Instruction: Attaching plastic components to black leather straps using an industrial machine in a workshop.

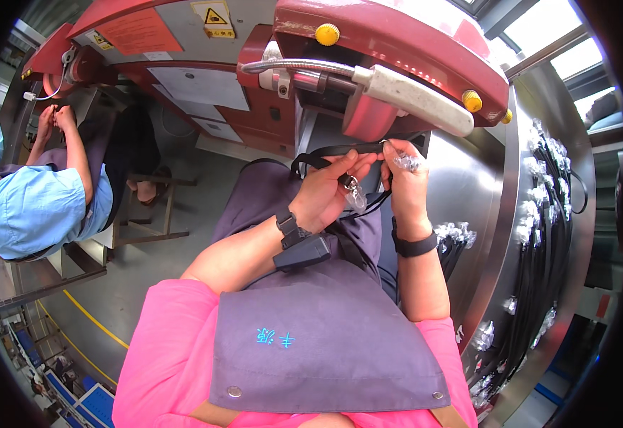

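Observation:
A black strap [315, 155] loops between my two hands, close below the red wheel of the machine. My left hand [318, 194] is closed on the strap; a small metal clasp [349, 182] in clear plastic wrap hangs at its fingers. My right hand [408, 185] pinches the strap near its other part, fingers curled, with more clear wrap [406, 162] bunched at the knuckles. The exact spot where the fingertips meet the strap is partly hidden.
Ahead stands a red machine [390, 39] with a wheel [371, 118] and a pale guard bar [418, 100]. To my right, a metal bench [475, 171] and tray hold several black straps [543, 250] with wrapped ends. At left a co-worker in blue [40, 203] sits at another machine.

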Tool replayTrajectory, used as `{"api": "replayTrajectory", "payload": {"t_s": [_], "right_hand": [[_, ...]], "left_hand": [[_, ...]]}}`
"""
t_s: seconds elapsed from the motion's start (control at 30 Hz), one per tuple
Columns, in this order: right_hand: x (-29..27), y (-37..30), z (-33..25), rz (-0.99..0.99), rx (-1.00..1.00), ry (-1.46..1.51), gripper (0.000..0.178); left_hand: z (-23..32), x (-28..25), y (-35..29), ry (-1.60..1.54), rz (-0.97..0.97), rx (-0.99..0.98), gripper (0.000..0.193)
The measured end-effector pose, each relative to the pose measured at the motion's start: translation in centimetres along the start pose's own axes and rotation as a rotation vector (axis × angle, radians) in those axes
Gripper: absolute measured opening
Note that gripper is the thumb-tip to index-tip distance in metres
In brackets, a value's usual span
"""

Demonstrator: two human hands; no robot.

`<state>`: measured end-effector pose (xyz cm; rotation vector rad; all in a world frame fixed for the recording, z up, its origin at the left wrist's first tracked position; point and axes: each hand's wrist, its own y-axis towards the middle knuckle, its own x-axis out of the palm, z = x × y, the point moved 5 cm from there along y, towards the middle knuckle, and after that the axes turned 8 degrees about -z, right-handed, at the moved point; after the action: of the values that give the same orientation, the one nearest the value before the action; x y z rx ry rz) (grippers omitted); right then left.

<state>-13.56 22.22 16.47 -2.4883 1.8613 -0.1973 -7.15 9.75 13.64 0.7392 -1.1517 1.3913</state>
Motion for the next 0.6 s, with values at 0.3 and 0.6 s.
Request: {"api": "replayTrajectory", "payload": {"t_s": [0.3,0.6], "right_hand": [[-0.09,0.72,0.28,-0.010,0.035,0.022,0.014],[-0.32,0.67,-0.24,0.033,0.023,0.014,0.014]], "left_hand": [[-0.24,-0.52,0.53,-0.050,0.008,0.020,0.020],[-0.55,-0.30,1.01,-0.045,-0.003,0.025,0.022]]}}
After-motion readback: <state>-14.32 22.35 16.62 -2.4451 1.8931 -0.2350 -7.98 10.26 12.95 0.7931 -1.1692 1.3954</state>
